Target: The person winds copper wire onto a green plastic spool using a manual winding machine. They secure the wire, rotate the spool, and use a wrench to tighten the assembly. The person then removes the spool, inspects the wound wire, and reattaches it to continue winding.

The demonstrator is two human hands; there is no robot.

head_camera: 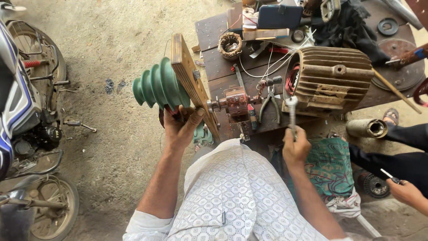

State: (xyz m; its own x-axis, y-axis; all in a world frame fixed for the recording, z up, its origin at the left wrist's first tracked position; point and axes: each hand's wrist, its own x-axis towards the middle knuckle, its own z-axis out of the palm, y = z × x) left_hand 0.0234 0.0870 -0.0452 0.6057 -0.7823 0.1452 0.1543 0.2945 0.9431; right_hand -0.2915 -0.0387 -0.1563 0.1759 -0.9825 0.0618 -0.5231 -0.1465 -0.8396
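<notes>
— Both hands are busy, yes? Start at the left for me.

— Left hand point(180, 127) is curled up from below around the bottom edge of a wooden board point(192, 82), thumb over the front; a green stepped former point(157, 85) with ridged cones is fixed on the board's far side. Board and former sit on the spindle of a small rusty winding machine point(234, 101) at the near edge of the workbench point(214, 67).

— How would that assembly handle?

— My guess: the board is stiff and fairly light, and the green piece looks like hard plastic, smooth on its ridges, so it would slip under the fingers. The board's edge, where the hand is now, seems the surer grip.

— And the right?

— Right hand point(295, 147) is closed in a fist around the shaft of a metal spanner point(292, 111), its head raised towards a big ribbed motor housing point(332, 80) with copper windings showing at its open end. That housing looks heavy, cast and rusty. Pliers point(269, 103) lie between the winder and the housing.

— Anything else about?

— A motorcycle point(26, 120) stands far left on the dirt floor. At the far right another person's hand point(408, 193) holds a small tool.
</notes>
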